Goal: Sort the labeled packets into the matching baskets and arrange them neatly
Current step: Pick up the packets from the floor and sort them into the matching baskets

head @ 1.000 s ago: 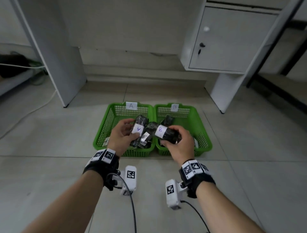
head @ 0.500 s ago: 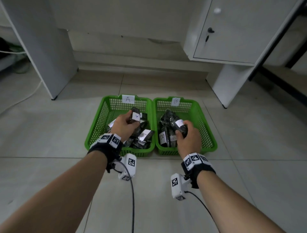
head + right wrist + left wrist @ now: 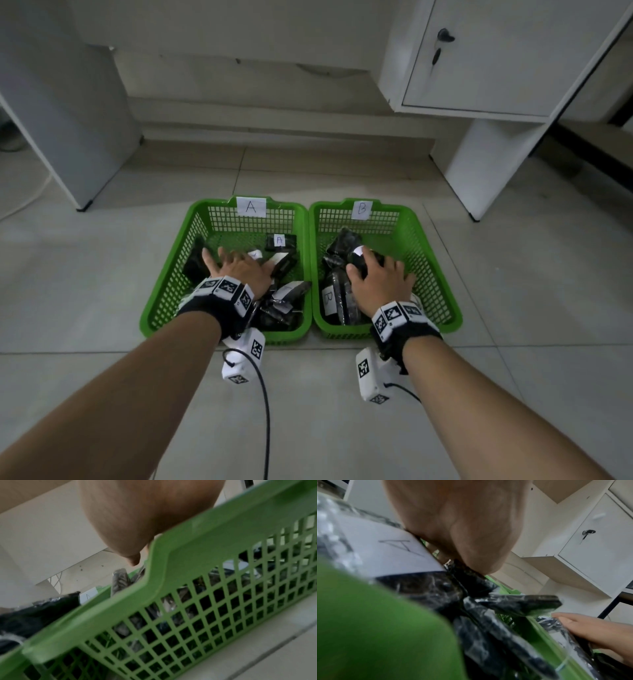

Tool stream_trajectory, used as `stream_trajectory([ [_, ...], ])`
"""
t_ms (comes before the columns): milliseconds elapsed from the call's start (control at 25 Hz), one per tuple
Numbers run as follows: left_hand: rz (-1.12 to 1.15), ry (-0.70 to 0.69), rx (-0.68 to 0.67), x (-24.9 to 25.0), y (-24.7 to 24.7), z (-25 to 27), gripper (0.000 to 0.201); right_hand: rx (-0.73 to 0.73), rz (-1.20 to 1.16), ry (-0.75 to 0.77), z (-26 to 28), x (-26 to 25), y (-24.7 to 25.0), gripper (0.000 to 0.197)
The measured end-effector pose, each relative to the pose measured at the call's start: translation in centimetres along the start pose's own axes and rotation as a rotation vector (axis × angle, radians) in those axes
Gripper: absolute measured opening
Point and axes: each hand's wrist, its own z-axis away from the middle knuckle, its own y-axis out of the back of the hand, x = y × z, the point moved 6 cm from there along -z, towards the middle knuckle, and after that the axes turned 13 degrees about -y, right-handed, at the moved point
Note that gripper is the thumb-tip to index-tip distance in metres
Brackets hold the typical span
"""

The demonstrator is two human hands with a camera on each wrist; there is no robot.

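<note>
Two green mesh baskets stand side by side on the floor, basket A (image 3: 174, 277) on the left and basket B (image 3: 433, 274) on the right. Each carries a white letter tag, and both hold several dark packets with white labels. My left hand (image 3: 233, 265) lies inside basket A with its fingers spread flat on the packets. One A-labelled packet (image 3: 388, 551) sits under its palm. My right hand (image 3: 380, 277) is down in basket B with splayed fingers resting on a dark packet (image 3: 358, 257). A B-labelled packet (image 3: 329, 298) stands beside that wrist.
A white cabinet (image 3: 486, 61) with a key in its lock overhangs at the back right, and its support (image 3: 479, 171) reaches the floor near basket B. A grey panel (image 3: 68, 102) stands at the back left, with a pale cable (image 3: 24, 202) beside it. Tiled floor surrounds the baskets.
Both hands have sunk from above the baskets into them, the left with the A packet and the right with the B packet. Their fingers have flattened out over the packets.
</note>
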Motion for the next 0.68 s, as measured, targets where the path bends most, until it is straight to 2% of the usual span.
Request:
stream_trajectory([
  [80,-0.014,-0.02,0.031,0.6,0.4,0.2,0.082,-0.054,0.02,-0.007,0.0,0.7,0.3,0.058],
  [200,0.0,-0.109,0.193,2.6,2.2,1.4,0.075,-0.055,-0.038,0.0,1.1,2.3,1.3,0.06],
  [360,0.073,-0.313,0.461,7.8,4.0,6.0,0.051,0.092,-0.255,0.012,5.4,5.6,3.4,0.055],
  [440,0.119,-0.474,0.602,11.6,4.3,9.9,0.036,0.181,-0.345,-0.003,9.1,8.9,4.7,0.048],
  [480,0.152,-0.556,0.629,13.3,3.9,11.6,0.031,0.202,-0.361,-0.004,10.9,10.6,5.0,0.044],
  [560,0.259,-0.768,0.593,17.3,1.8,14.9,0.024,0.195,-0.381,-0.053,14.3,15.0,4.9,0.037],
  [680,0.444,-1.005,0.26,23.3,-3.3,19.3,0.015,0.092,-0.394,-0.206,17.6,22.3,4.0,0.029],
])
